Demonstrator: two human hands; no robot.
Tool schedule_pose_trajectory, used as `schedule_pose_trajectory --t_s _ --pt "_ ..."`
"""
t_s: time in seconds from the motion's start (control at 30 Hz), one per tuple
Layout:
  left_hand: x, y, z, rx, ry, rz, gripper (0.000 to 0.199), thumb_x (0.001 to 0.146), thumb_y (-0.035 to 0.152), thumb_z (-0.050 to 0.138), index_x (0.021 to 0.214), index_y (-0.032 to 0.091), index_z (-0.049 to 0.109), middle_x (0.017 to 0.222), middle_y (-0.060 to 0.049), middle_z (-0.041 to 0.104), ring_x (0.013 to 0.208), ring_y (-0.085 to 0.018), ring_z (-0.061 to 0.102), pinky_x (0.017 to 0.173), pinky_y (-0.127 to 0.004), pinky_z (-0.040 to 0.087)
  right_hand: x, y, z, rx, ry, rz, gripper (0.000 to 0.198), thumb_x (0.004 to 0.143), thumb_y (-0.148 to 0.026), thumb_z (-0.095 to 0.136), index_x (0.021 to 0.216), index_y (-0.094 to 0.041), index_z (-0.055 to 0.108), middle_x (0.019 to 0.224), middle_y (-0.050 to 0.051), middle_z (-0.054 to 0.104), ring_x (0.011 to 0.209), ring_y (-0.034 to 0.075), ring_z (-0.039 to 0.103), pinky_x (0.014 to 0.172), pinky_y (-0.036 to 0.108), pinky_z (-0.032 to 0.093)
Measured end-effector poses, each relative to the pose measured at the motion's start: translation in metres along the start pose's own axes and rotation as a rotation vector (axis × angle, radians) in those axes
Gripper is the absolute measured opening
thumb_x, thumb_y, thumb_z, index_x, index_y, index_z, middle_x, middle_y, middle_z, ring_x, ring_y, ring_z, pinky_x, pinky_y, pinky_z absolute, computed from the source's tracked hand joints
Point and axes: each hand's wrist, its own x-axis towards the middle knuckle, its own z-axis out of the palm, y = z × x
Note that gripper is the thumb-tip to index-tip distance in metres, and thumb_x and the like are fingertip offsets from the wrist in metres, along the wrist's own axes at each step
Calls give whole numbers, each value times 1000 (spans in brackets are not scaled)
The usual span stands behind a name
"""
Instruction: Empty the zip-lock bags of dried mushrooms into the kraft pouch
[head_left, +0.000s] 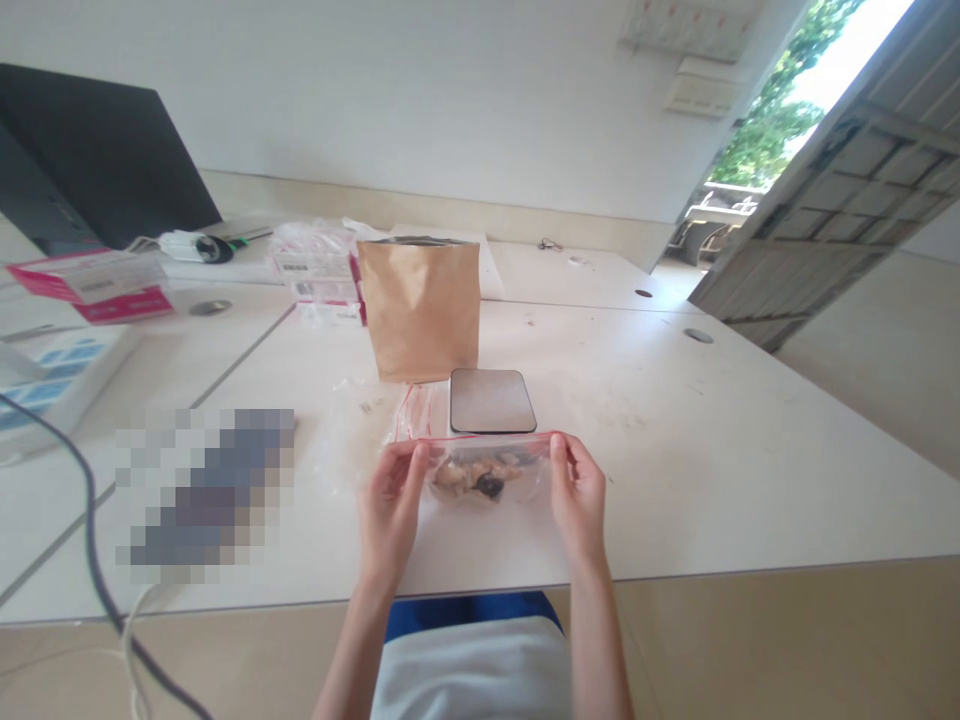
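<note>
Between my hands a clear zip-lock bag point(487, 478) with a red strip along its top is stretched above the table's near part. Light brown pieces and one dark piece show through its plastic; what they are I cannot make out. My left hand point(394, 490) pinches the left top corner, thumb on the near side. At the right top corner, my right hand point(577, 490) grips in the same way. Just beyond the bag lies a small flat scale point(493, 400) with a silver top. Several more clear zip-lock bags point(360, 425) lie flat to the left of it.
Behind the scale stands an upright brown paper pouch point(421, 310). Pink-and-white boxes point(319, 265) are stacked behind it to the left. A blurred-out object point(217, 490) lies at left, near a dark cable point(91, 540). A monitor point(105, 150) stands back left on the white table point(712, 450).
</note>
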Motion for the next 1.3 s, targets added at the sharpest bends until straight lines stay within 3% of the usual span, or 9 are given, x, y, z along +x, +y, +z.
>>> schedule_pose_trajectory --t_s 0.3,0.53,0.73,0.87,1.0,1.3 --pt "4 -1 3 -65 -161 5 27 82 45 59 86 18 61 83 -4 68 80 -16 63 75 -26 49 1 -1 -8 156 -92 78 35 84 -51 55 88 -18 65 87 7 71 86 20 64 83 33 48" --pt "5 1 2 -71 -167 -86 31 74 46 68 80 15 66 75 -4 66 72 -15 60 68 -25 47 -3 -1 -8 211 -76 116 28 75 -46 67 82 -19 65 83 6 71 87 22 65 84 36 49" --pt "4 0 0 -100 -126 -110 28 71 42 71 77 15 67 74 -3 68 71 -14 61 68 -23 47 -2 7 -9 213 25 163 31 69 -46 72 79 -18 66 81 6 70 85 22 63 81 35 48" --pt "3 0 0 -111 -116 -89 27 75 42 69 81 16 67 77 -4 69 75 -16 62 71 -24 48 -5 5 -9 229 -67 187 30 72 -48 69 78 -19 66 79 4 69 82 20 62 79 32 46" --pt "3 1 0 -144 -189 -82 34 78 46 64 94 16 67 94 -8 72 89 -20 64 80 -29 49 -8 1 -4 292 -177 179 30 76 -47 67 91 -21 67 90 5 71 89 21 64 82 33 47" --pt "2 1 -2 -68 -156 -134 30 73 42 70 86 15 71 83 -6 73 79 -19 66 73 -26 49 -9 1 0 223 -169 93 21 76 -40 68 80 -19 71 84 5 72 86 21 64 81 33 47"
